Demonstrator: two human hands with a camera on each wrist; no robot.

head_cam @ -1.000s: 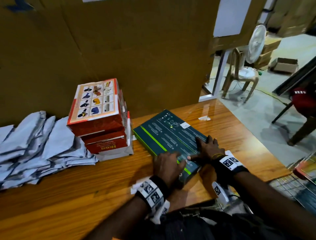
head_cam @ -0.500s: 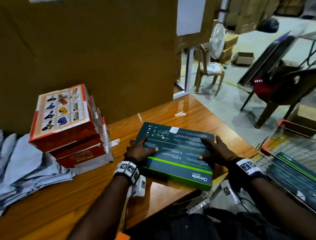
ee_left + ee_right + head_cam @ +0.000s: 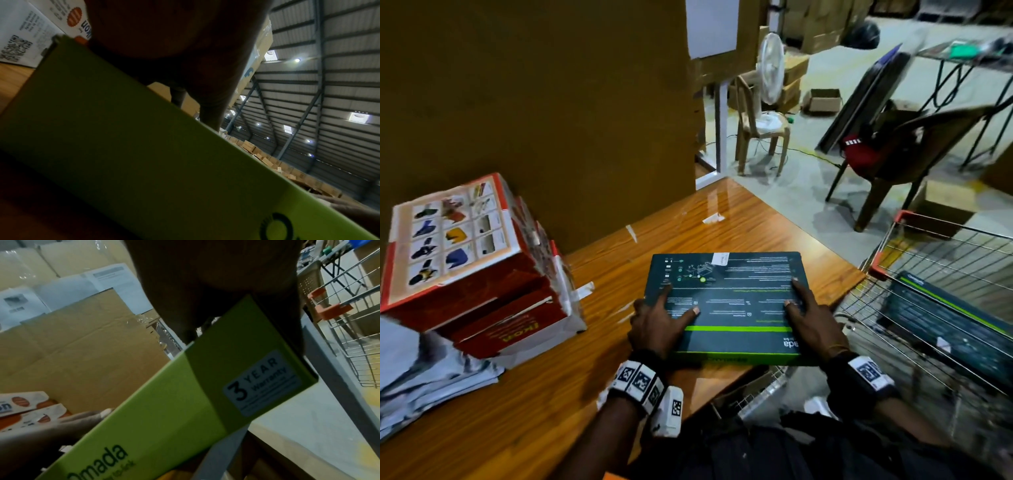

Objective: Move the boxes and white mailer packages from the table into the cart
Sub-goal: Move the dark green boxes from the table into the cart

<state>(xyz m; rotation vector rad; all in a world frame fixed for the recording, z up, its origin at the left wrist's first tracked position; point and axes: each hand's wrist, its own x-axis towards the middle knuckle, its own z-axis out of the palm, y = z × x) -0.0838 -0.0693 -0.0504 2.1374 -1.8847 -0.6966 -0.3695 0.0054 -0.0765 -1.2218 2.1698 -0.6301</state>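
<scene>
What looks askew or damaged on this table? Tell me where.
The stack of red boxes at the table's left is crooked: the top box sits twisted on the ones below, whose ends look torn. The white mailers beside it lie crumpled in a loose heap.

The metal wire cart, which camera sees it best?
The head view: the metal wire cart shows its orange corner and a dark box inside. The right wrist view catches only a corner; the left wrist view misses it.

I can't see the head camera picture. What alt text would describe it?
Two hands, left and right, grip a flat dark box with a green stripe at a wooden table's corner. A wire cart stands to the right; red boxes sit left.
</scene>
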